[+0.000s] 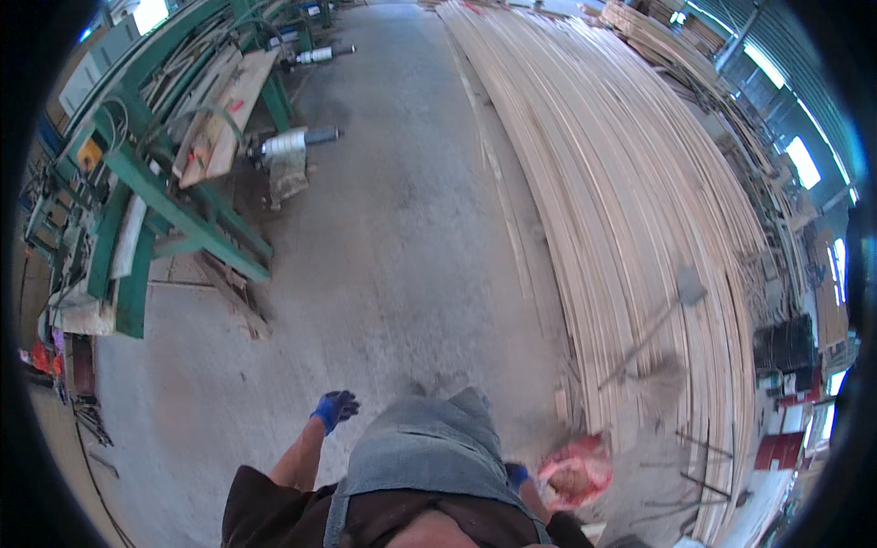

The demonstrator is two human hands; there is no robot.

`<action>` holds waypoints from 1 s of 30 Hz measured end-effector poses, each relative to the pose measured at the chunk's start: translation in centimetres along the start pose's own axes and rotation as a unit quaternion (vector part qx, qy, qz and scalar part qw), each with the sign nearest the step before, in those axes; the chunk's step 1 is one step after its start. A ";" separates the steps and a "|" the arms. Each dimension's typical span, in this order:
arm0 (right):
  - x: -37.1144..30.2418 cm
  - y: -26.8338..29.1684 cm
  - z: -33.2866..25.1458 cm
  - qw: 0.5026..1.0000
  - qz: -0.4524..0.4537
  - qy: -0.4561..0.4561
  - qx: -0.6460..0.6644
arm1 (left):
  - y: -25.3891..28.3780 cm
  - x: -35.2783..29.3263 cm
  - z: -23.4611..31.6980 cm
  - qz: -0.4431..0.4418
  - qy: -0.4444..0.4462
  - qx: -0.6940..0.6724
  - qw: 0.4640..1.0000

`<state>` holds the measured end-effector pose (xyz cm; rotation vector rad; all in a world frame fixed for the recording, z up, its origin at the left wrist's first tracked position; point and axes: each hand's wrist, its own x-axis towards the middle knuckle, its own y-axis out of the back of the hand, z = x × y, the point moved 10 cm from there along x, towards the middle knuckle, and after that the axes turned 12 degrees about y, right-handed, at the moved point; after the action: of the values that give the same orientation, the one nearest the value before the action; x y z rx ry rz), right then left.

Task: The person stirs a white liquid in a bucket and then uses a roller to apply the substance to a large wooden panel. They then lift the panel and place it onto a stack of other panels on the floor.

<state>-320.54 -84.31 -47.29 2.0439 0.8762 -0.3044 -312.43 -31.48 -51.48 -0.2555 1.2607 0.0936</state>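
My left hand (336, 410), in a blue and dark work glove, hangs out over the concrete floor at my left side. Its fingers are loosely bent and apart, with nothing in them. Of my right hand (517, 475) only a bit of blue glove shows beside my grey apron (425, 447); its fingers are hidden. Nearest to that hand is an open red and white sack (577, 471) with brownish stuff inside, standing on the floor. Whether the hand touches the sack I cannot tell.
Long wooden strips (630, 192) lie in a wide stack on the right. A long-handled tool (692, 287) and a broom-like bundle (660, 378) rest on it. To the left stands a green machine frame (174, 205) with boards (224, 119) on it. Concrete floor (393, 210) runs between them.
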 end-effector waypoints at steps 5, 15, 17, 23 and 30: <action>8.7 7.6 5.4 0.743 0.050 -0.354 0.567 | -9.9 0.0 32.8 -0.033 -0.155 0.025 0.987; 51.1 55.7 14.5 0.756 0.128 -0.274 0.580 | -11.8 14.4 40.6 0.028 0.074 -0.137 0.987; 60.7 67.2 16.0 0.798 0.179 -0.258 0.514 | -12.0 16.4 42.6 0.091 0.054 0.074 0.992; 85.4 80.0 8.1 0.799 0.041 -0.226 0.556 | -9.4 26.3 63.6 0.242 -0.016 0.215 0.946; 99.4 81.1 -0.9 0.987 -0.156 0.035 0.010 | -6.6 34.1 117.8 0.037 -0.100 -0.179 0.978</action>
<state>-193.38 -67.31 -46.31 1.9422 1.2448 -0.4155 -191.24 -11.82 -49.84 -0.4970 1.0464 0.4040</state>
